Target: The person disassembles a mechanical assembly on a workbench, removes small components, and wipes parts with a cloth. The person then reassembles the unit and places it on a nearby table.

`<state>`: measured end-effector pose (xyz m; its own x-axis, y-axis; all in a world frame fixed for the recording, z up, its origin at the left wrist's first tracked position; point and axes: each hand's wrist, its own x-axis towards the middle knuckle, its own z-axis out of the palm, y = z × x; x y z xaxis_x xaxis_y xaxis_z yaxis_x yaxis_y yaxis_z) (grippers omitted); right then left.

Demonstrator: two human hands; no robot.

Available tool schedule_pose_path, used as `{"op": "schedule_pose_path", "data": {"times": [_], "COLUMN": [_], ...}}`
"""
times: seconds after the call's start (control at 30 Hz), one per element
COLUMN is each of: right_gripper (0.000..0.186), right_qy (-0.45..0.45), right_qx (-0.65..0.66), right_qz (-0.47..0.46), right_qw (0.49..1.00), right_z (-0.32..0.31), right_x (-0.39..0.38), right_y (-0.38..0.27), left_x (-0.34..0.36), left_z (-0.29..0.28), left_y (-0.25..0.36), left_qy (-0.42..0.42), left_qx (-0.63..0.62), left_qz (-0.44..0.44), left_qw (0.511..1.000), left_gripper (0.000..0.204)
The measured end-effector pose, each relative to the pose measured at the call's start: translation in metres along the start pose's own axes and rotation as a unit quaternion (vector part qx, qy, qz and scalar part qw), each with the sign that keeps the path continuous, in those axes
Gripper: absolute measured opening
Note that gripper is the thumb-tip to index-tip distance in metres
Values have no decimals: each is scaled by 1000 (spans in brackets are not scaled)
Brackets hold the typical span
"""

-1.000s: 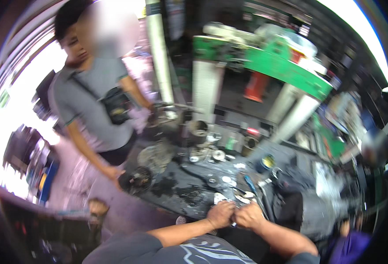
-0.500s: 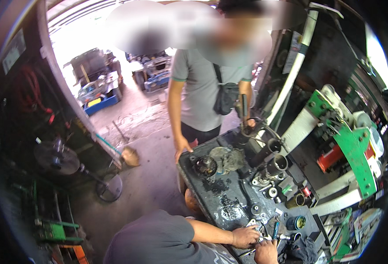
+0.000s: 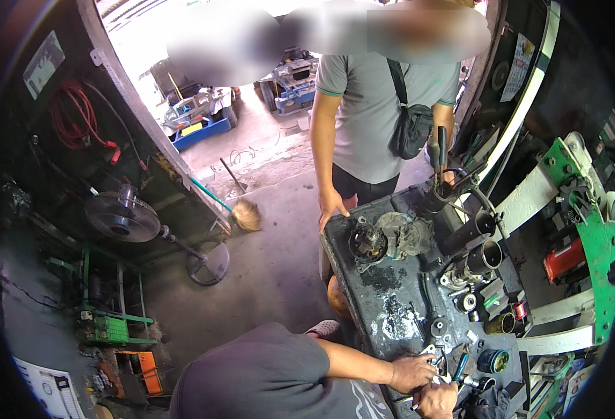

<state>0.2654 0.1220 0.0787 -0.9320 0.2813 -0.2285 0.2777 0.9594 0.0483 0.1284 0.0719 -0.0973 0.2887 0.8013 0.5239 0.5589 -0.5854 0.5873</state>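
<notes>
My left hand (image 3: 412,373) reaches across the bench with curled fingers on a small silver metal part (image 3: 430,355). Close below it, my right hand (image 3: 437,401) is closed; whatever lies in its fingers is too small to name. A thin silver rod (image 3: 404,399) shows just left of that hand. Beyond the right hand is a blue-handled tool (image 3: 462,365), apparently lying on the bench. A round tin (image 3: 493,361) with yellowish contents stands to its right. Dark cloth (image 3: 485,403) lies bunched beside my right hand.
Across the black bench (image 3: 367,307), a person (image 3: 363,119) rests one hand on its corner. Several metal cylinders (image 3: 482,257), a dark round housing (image 3: 367,243) and greasy parts cover it. A green and white steel frame (image 3: 594,237) stands right; a fan (image 3: 122,216) left.
My view has swung toward the left, so the scene sits further right. Both my hands stay at the same spot on the bench, with only a slight shift.
</notes>
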Motion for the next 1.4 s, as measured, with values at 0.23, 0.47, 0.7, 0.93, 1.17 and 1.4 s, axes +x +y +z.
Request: {"op": "schedule_pose_path", "data": {"times": [0.23,0.47,0.7,0.93,1.17,1.4], "right_gripper": [30,26,32,18,25,25], "right_qy": [38,-148,-46,-101,-80,-77], "right_qx": [5,32,-71,83,66,47], "right_qz": [304,176,-72,-15,15,53], "right_qw": [952,973,994,991,994,995], "right_z": [19,-13,-15,2,32,42], "right_x": [0,-9,-16,-5,-6,-11], "right_y": [-29,-14,-7,14,18,14], "left_x": [0,0,1,1,-5,-3], "left_z": [2,4,5,5,10,5], "left_y": [0,-9,-8,-6,-3,-2], "left_qy": [-34,15,13,15,2,-17], "left_qx": [-21,-37,-35,-36,-33,-17], "left_qz": [-20,28,14,1,-14,-22], "left_qw": [999,999,999,999,999,999], "left_gripper": [24,21,17,17,23,26]}}
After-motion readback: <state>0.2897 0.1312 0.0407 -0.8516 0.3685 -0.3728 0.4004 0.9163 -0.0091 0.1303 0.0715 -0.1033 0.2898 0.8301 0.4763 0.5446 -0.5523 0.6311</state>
